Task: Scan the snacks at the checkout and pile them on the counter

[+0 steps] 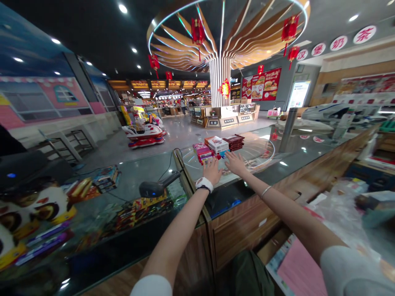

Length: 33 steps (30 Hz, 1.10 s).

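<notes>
Both my arms reach forward over a glass-topped counter point(197, 174) toward a small group of packages. My left hand point(212, 172), with a white watch on its wrist, has its fingers spread at the near edge of the pink packets point(203, 153). Just right of it, my right hand point(236, 163) stretches its fingers toward a small blue item point(227, 153); whether they touch is too small to tell. A white and orange box point(217, 144) lies behind my hands, beside a stack of dark red packets point(234, 142).
A black barcode scanner point(159, 185) with a cord lies on the counter to the left. Snack packs point(106, 179) and dark patterned goods show further left. A metal post point(290, 129) rises from the counter at right. Below it is an open drawer with a pink sheet point(304, 267).
</notes>
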Motion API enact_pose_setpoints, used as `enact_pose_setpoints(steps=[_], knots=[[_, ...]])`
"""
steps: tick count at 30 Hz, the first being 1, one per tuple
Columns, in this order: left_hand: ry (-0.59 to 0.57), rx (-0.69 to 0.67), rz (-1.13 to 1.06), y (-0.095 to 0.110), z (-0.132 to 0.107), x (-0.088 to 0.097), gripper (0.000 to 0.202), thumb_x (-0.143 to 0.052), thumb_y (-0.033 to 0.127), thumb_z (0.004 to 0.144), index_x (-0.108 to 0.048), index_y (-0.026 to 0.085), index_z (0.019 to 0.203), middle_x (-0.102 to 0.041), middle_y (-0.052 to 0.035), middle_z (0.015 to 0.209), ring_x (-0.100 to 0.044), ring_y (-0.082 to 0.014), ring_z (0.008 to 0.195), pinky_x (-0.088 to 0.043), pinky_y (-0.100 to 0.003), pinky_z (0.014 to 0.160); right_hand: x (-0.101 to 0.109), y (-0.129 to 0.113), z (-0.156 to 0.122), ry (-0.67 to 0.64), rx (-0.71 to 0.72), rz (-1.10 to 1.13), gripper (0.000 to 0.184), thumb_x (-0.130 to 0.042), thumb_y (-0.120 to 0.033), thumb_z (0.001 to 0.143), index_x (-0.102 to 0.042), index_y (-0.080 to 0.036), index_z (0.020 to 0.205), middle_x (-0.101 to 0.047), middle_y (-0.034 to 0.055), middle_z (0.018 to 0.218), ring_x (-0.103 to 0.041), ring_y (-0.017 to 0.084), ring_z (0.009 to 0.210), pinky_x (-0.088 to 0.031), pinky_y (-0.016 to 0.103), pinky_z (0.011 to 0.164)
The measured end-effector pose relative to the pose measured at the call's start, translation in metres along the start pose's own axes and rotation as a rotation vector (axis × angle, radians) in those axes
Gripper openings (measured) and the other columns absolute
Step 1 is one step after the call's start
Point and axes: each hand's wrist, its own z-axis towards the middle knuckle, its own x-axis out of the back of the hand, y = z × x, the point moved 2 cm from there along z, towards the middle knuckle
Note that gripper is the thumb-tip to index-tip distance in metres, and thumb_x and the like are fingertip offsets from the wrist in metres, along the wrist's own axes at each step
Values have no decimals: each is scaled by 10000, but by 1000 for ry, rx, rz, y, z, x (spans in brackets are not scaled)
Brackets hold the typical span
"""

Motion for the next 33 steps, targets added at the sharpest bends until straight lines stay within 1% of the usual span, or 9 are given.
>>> enact_pose_setpoints(steps=[3, 7, 11, 16, 22, 25, 28, 33], knots=[[59, 28, 47, -10, -18, 18, 623, -481, 337, 944, -370, 138, 1525, -213, -123, 1657, -207, -334, 1527, -152, -545, 1254, 11, -16, -7, 77, 84, 41, 578, -424, -291, 954, -403, -153, 1515, -377, 97, 1591, -346, 265, 1470, -198, 510, 1224], [152, 53, 155, -26, -49, 43, 607, -482, 314, 938, -388, 155, 1516, -259, -114, 1645, -219, -321, 1525, -165, -550, 1253, 25, -44, -19, 125, 192, 101, 579, -457, -316, 947, -418, -183, 1509, -405, 82, 1577, -373, 278, 1456, -218, 526, 1216], [194, 89, 213, -43, -84, 65, 600, -466, 331, 945, -390, 169, 1518, -274, -95, 1641, -245, -314, 1518, -185, -551, 1250, 33, -83, -36, 127, 298, 156, 592, -472, -340, 950, -403, -193, 1520, -410, 65, 1575, -375, 267, 1457, -213, 513, 1225], [235, 146, 235, -68, -129, 85, 597, -456, 360, 959, -387, 160, 1517, -271, -93, 1641, -249, -318, 1517, -192, -565, 1244, 33, -137, -59, 91, 413, 236, 596, -481, -359, 957, -397, -197, 1524, -397, 52, 1583, -358, 266, 1467, -211, 502, 1230], [273, 233, 280, -107, -187, 101, 587, -471, 356, 954, -408, 151, 1501, -299, -123, 1628, -266, -335, 1508, -221, -592, 1225, 31, -198, -83, 34, 545, 348, 592, -486, -355, 959, -387, -226, 1528, -386, 43, 1590, -338, 245, 1479, -205, 503, 1234], [280, 267, 299, -125, -216, 104, 571, -454, 358, 959, -424, 152, 1491, -323, -128, 1617, -282, -341, 1501, -231, -605, 1216, 31, -227, -92, 6, 616, 377, 590, -497, -348, 955, -398, -216, 1522, -390, 47, 1587, -335, 247, 1481, -197, 506, 1238], [271, 315, 320, -142, -245, 107, 565, -439, 362, 964, -427, 156, 1490, -335, -125, 1612, -292, -337, 1497, -234, -596, 1217, 31, -257, -100, -31, 684, 396, 578, -481, -359, 969, -401, -207, 1521, -386, 50, 1589, -346, 251, 1475, -192, 511, 1240], [262, 439, 350, -174, -288, 113, 569, -430, 366, 963, -427, 157, 1493, -330, -119, 1615, -306, -338, 1491, -227, -594, 1218, 27, -306, -112, -77, 815, 412, 576, -479, -355, 977, -386, -219, 1529, -380, 51, 1591, -351, 255, 1472, -205, 520, 1234]])
